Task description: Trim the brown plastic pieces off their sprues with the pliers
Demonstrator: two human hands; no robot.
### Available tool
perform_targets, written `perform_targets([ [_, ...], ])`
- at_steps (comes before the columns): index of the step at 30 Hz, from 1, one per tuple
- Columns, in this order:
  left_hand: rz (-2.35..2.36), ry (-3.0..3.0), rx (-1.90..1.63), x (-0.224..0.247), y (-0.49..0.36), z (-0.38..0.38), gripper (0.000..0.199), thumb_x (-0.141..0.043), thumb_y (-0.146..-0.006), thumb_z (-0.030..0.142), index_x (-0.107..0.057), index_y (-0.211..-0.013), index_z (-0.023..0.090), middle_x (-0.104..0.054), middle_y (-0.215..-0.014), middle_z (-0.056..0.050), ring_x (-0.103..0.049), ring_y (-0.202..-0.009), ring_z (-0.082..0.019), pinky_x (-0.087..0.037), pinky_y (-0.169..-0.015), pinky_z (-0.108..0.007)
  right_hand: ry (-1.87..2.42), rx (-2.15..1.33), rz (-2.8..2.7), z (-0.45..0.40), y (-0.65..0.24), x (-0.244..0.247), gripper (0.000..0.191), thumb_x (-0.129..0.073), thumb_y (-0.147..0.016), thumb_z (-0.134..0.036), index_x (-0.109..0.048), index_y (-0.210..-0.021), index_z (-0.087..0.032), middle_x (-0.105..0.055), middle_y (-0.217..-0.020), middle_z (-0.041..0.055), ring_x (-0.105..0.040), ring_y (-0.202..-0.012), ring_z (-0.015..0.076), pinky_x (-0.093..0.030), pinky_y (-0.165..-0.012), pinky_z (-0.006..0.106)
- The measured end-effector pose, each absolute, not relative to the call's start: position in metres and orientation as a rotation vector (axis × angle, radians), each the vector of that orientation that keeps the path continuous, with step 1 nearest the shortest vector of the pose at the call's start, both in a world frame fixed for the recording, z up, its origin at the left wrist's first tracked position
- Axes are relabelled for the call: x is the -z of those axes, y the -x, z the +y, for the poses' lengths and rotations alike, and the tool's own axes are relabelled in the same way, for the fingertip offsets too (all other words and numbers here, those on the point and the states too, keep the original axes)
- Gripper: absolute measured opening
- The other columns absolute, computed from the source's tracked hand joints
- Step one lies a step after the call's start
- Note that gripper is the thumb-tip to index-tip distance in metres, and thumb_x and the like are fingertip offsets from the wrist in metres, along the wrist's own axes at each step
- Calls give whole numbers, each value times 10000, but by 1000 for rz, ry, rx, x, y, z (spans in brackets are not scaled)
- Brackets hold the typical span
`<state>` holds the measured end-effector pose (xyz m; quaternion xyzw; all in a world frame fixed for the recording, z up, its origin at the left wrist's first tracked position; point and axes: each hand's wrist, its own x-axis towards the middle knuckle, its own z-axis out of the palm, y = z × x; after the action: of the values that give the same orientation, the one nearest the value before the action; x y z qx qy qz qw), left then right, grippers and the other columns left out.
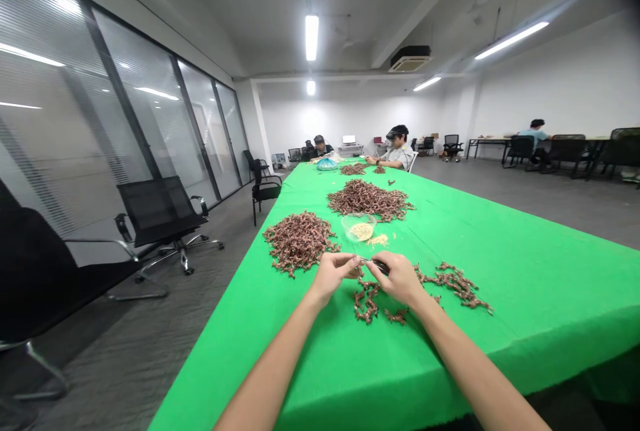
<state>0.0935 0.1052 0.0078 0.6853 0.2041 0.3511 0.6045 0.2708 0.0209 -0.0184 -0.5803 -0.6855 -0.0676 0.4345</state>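
My left hand [333, 276] is closed in a pinch, and whatever its fingertips hold is too small to make out. Close beside it, my right hand [397, 276] is wrapped round a small dark-handled tool [381, 267], whose slim metal tip points at the left fingertips. Loose brown, knobbly, twig-like pieces [367, 303] lie on the green cloth below the hands. More such pieces [460, 284] form a scattered strip to the right. Just beyond the hands stands a clear plastic bowl [345, 223] with pale small grains [362, 231] in it, and some grains [379, 240] are spilled beside it.
A heap of brown pieces [300, 241] lies left of the bowl, and a larger heap [367, 199] lies behind it. At the table's far end sit two people, one in a light shirt [401, 155], near a blue plastic bag [327, 163]. Black chairs [160, 214] stand along the left side.
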Motion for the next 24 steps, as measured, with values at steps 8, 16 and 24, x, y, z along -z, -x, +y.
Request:
perform_targets([
  [8,482,-1545,-774,-11,-91,103,457,-770,-723,512,-763,-884,85,-720,-776,-129,-671,-671,-197,-570,-712,-341,1503,531,-1766,23,-273,22,326,-468,-985,-429,-650,-913,-168,-604,-807,75,-552,-757,194,-365,-703,280],
  [16,493,-1524,-707,-11,-90,103,437,-771,-731,476,-761,-901,74,-720,-789,-133,-679,-690,-199,-565,-702,-316,1501,768,-1818,22,-274,23,339,-463,-995,-421,-651,-895,-157,-571,-786,72,-503,-723,192,-318,-677,296],
  [24,535,-1467,-711,-6,-92,107,424,-772,-737,460,-753,-906,72,-728,-860,-152,-694,-710,-204,-553,-697,-293,1532,881,-1824,19,-271,21,327,-473,-996,-414,-646,-892,-158,-547,-785,69,-474,-740,202,-288,-682,313],
])
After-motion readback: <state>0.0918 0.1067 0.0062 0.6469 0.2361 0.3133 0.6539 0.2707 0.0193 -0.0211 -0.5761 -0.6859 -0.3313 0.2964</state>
